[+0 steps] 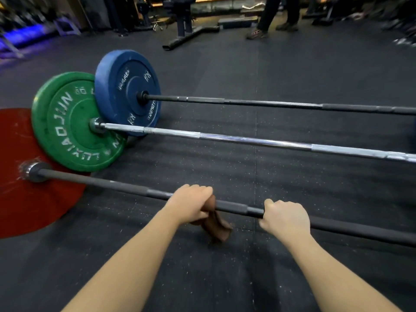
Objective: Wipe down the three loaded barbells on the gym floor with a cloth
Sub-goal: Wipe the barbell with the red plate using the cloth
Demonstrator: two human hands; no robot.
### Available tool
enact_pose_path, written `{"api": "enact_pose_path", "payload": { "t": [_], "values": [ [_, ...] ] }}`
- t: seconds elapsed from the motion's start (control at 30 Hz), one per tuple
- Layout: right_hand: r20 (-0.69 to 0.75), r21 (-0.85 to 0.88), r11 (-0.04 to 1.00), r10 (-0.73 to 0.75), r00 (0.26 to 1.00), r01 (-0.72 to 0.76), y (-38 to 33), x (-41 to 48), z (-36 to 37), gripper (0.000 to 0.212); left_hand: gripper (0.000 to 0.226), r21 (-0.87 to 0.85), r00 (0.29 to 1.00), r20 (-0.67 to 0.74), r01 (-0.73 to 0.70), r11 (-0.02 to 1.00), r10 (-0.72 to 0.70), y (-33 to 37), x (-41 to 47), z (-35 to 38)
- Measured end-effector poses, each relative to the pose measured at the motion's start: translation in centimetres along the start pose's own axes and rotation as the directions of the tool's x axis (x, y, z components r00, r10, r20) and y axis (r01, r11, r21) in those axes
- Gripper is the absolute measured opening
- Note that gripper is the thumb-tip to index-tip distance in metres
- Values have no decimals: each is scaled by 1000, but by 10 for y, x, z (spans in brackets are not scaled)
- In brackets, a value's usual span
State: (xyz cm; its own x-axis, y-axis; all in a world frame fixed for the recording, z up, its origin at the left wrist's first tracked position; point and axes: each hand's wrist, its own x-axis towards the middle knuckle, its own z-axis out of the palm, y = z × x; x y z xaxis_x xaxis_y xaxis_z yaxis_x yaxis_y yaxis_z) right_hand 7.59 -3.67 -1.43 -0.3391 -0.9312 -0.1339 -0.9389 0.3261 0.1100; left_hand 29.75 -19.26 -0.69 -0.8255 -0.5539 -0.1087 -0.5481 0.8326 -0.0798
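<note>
Three barbells lie side by side on the black rubber floor. The nearest black bar [108, 183] carries a red plate [27, 199] at the left. My left hand [191, 203] grips this bar with a brown cloth [219, 226] wrapped round it; the cloth's loose end hangs below. My right hand [286, 217] grips the same bar bare, a little to the right. Behind it lies a chrome bar [247, 139] with a green plate [67, 124], then a black bar [270, 103] with a blue plate [126, 86]. The right ends of all bars are out of frame.
A person's legs and shoes [256, 33] stand at the back right. A bench's black steel base [186, 36] sits at the back centre. Racks and blurred gym gear line the far wall. Black floor [270, 64] stretches beyond the bars.
</note>
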Motion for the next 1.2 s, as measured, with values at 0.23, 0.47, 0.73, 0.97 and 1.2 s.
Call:
{"api": "enact_pose_path", "payload": {
  "t": [0.23, 0.47, 0.73, 0.97, 1.2],
  "values": [
    [-1, 1, 1000, -9, 1000, 9, 1, 1, 4, 16, 30, 41, 984, 8, 177, 983, -178, -28, -8, 7],
    [-13, 14, 1000, -26, 1000, 26, 4, -1, -1, 20, 23, 63, 967, 123, 219, 974, -225, -24, 0, 0],
    [101, 69, 997, -40, 994, 33, 5, 5, -10, 22, 21, 46, 937, 267, 222, 974, -226, -21, 6, -13],
    [71, 58, 998, -34, 997, 30, -24, 2, -16, 28, 30, 69, 980, 50, 188, 980, -192, -12, -15, 6],
    [119, 178, 962, -232, 965, 209, -137, 38, -42, 32, 53, 52, 972, 234, -7, 999, -5, -38, -24, -17]
  ]
}}
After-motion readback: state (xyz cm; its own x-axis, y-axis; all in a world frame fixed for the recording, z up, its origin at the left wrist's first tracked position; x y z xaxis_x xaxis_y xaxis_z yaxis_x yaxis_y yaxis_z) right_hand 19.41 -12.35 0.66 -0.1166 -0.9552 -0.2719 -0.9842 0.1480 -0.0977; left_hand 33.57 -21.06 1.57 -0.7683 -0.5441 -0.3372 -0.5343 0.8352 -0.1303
